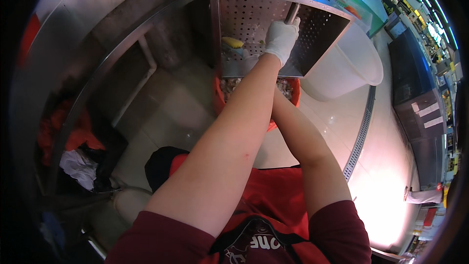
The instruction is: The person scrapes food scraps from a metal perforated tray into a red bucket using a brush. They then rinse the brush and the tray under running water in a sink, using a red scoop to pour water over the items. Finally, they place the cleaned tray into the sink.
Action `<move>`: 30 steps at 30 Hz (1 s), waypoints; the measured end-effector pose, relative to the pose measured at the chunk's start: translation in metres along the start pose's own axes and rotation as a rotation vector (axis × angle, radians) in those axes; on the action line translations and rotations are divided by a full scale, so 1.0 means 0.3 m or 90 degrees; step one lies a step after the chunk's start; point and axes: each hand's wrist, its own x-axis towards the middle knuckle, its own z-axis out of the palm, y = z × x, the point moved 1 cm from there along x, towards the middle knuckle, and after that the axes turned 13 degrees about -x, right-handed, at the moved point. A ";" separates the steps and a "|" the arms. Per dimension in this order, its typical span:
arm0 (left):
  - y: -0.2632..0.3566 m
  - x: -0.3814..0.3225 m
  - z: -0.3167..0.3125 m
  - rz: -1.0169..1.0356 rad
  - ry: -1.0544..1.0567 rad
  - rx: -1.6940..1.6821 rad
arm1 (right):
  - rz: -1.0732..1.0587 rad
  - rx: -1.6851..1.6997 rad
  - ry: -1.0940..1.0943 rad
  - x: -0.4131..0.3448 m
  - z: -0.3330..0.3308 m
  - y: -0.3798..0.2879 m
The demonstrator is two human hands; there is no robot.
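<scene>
My left hand (282, 40), in a white glove, grips a metal tube handle (292, 14) inside a perforated stainless-steel box (240, 11). The box is tilted with its open side towards me. My right arm passes beneath the left forearm. Of my right hand (251, 62) only a blurred bit of white glove shows, low in the box; the rest is hidden. It holds a brush (232, 42) with yellow bristles and a bluish back against the perforated wall. Below the box's lower edge stands a red plastic bin (296, 93) holding pale, pinkish scraps.
To the right stands a large white plastic tub (339, 68). A slotted floor drain (361, 139) runs past it over the tiles. A metal counter frame (121, 44) curves along the left. Red, black and white bags (78, 165) lie beneath it.
</scene>
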 end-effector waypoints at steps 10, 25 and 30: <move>-0.042 0.037 0.004 0.014 0.015 0.087 | 0.133 0.309 -0.106 -0.210 -0.341 -0.019; -0.038 0.022 -0.003 -0.013 0.009 0.090 | 0.025 0.010 0.059 -0.166 -0.226 -0.072; -0.057 0.037 0.001 -0.014 -0.016 0.028 | 0.040 -0.034 0.017 -0.414 -0.421 -0.154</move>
